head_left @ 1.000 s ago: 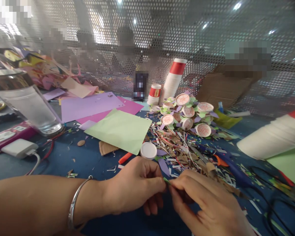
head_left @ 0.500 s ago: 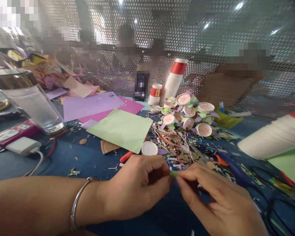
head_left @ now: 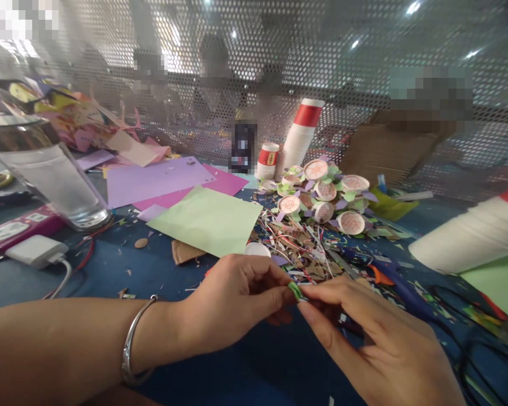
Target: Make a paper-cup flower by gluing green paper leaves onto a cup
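Between the fingertips of both hands is a small folded piece of green paper (head_left: pixel 296 291). My left hand (head_left: pixel 245 304), with a silver bangle at its wrist, pinches the paper's left end between thumb and forefinger. From the other side my right hand (head_left: pixel 364 332) closes its thumb and forefinger on the right end. Just beyond my left hand lies a white round cup bottom (head_left: pixel 257 249), partly covered by the fingers. A light green paper sheet (head_left: pixel 211 219) is spread farther back, on top of purple sheets (head_left: pixel 156 179).
Paper scraps (head_left: pixel 298 248) are heaped behind my hands, beside several decorated cup-bottom discs (head_left: pixel 351 223). Stacked paper cups (head_left: pixel 302 132) lean at the back; another cup stack (head_left: pixel 469 234) lies right. A blue glue gun (head_left: pixel 402 287) is at right, a glass water bottle (head_left: pixel 68 180) at left.
My left hand has risen slightly, covering more of the white cup bottom. The green paper has tilted and shows more between my fingertips.
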Demonstrator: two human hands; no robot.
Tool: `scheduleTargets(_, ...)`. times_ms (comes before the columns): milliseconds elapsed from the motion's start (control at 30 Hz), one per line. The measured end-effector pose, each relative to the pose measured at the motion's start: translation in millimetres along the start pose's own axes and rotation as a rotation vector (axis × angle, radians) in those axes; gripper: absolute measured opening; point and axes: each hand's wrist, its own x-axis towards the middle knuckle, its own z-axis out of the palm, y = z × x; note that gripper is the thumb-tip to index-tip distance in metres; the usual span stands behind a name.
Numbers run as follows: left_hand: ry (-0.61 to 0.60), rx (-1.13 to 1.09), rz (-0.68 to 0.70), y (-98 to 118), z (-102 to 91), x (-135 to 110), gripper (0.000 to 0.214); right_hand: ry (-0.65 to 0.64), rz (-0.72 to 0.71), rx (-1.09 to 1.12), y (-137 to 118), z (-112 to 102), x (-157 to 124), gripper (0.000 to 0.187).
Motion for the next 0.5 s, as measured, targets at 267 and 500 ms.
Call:
scheduleTargets(267, -0.024, -0.299, -0.127, 5.2, 0.6, -0.4, 0.019, 0.018, -0.028, -0.008, 1.1, 0.5, 1.8, 0.016)
scheduleTargets(500, -0.013, -0.384, -0.146, 5.7, -0.5, -0.5, 0.020, 0.007, -0.033, -0.032, 2.7, 0.8, 2.7, 0.016)
